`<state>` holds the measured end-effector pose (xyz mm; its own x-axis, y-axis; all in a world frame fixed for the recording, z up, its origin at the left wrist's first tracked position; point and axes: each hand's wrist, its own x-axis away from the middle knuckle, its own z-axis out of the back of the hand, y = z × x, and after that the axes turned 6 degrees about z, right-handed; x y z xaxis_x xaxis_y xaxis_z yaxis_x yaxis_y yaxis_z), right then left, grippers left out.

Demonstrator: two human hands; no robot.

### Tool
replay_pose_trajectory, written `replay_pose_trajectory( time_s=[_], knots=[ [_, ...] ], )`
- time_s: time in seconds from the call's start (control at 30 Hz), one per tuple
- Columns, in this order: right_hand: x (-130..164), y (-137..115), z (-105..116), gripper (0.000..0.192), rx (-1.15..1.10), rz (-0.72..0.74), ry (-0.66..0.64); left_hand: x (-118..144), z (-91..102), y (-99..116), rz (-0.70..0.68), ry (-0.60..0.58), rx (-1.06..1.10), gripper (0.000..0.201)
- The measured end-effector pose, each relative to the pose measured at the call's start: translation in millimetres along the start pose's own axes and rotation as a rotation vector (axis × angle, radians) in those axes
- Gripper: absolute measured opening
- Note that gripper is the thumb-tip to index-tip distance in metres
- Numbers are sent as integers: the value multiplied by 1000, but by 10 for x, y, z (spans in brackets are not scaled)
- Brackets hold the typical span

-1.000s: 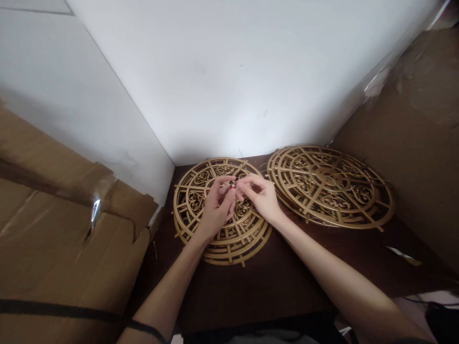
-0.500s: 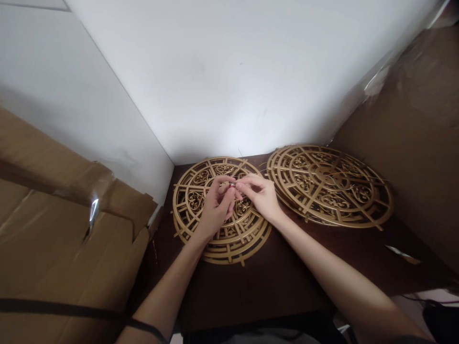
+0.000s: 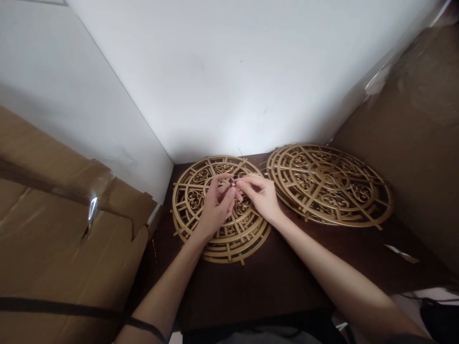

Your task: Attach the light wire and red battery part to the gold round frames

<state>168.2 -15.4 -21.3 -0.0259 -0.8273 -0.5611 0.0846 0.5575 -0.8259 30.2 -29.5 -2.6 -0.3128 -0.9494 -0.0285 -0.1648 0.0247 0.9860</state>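
both hands meet over the middle of the left gold fretwork disc (image 3: 195,200), which tops a small stack of such discs on the dark tabletop (image 3: 272,277). the left hand (image 3: 215,208) comes in from 7 o'clock, thumb and forefinger pinched together on a tiny red-and-silver piece (image 3: 233,183). the right hand (image 3: 261,196) comes in from 4 o'clock, its fingertips (image 3: 239,184) closed on the same piece from the 3 o'clock side, so the two hands touch at it. the piece is too small to tell what it is. it sits just above the disc's centre; whether it touches the disc cannot be told.

at 3 o'clock from the hands lies a second gold fretwork disc (image 3: 330,184), its near edge just beside the right wrist, its rim close to the first stack. a thin dark band (image 3: 143,326) circles the left forearm. folded cardboard (image 3: 64,229) fills the 9 o'clock side, leaning at the tabletop's edge, and a brown cardboard sheet (image 3: 416,143) stands at 2 o'clock behind the second disc. a white wall corner (image 3: 222,71) rises at 12 o'clock. a small pale scrap (image 3: 400,253) lies on the tabletop at 4 o'clock.
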Motion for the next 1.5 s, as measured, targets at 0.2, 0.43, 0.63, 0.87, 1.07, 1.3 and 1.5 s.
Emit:
replay_pose_trajectory(
  time_s=[0.2,0.43,0.63,0.87,1.07,1.3,1.5],
  knots=[
    [6,7,-2,16,7,8,-2,-1,1,-4,-17,-1,3,28],
    [5,-19,6,16,35,23,-4,3,1,-6,-22,9,0,25],
    [1,-17,4,15,42,39,3,-9,10,-21,-32,2,-6,22],
    [5,-18,4,14,27,59,-2,-12,7,-33,-37,11,0,21],
    [0,-12,10,15,51,71,2,-13,15,-44,-45,6,1,20],
    [3,11,0,16,55,66,3,-17,31,-57,-54,3,-11,17],
    [13,1,1,11,103,111,15,-12,27,-49,-44,7,-10,16]
  ],
)
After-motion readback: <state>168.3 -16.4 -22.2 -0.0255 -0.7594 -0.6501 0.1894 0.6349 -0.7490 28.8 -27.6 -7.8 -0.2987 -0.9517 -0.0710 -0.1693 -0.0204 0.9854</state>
